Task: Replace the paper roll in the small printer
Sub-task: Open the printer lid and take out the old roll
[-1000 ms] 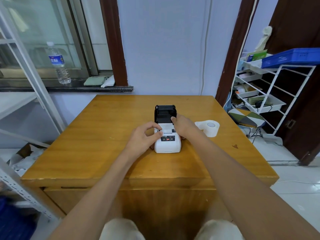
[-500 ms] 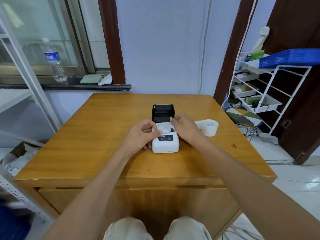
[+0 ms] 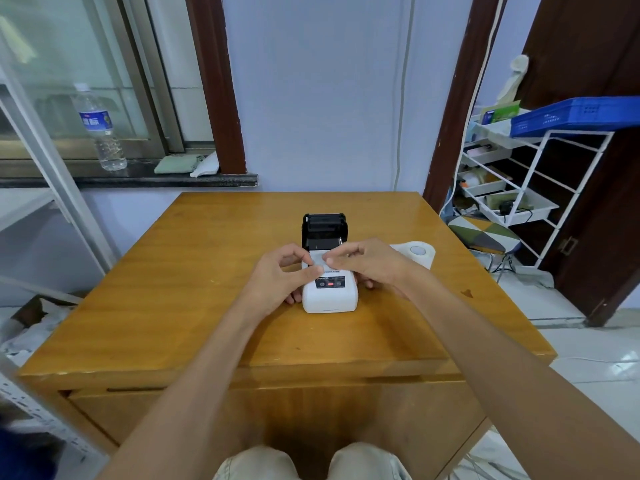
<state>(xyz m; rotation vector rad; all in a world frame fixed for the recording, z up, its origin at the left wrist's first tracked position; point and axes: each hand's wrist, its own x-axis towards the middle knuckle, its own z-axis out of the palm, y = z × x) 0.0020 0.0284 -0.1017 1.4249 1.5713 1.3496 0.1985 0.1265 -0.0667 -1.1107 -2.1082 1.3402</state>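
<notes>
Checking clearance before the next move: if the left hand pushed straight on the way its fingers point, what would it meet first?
Most likely the right hand: the left hand points across the printer toward its fingertips, though depth is unclear.

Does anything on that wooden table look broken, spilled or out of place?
Nothing stands out. The small white printer has its black lid raised, as expected; a white paper roll lies beside it, trailing a loose end.
</notes>
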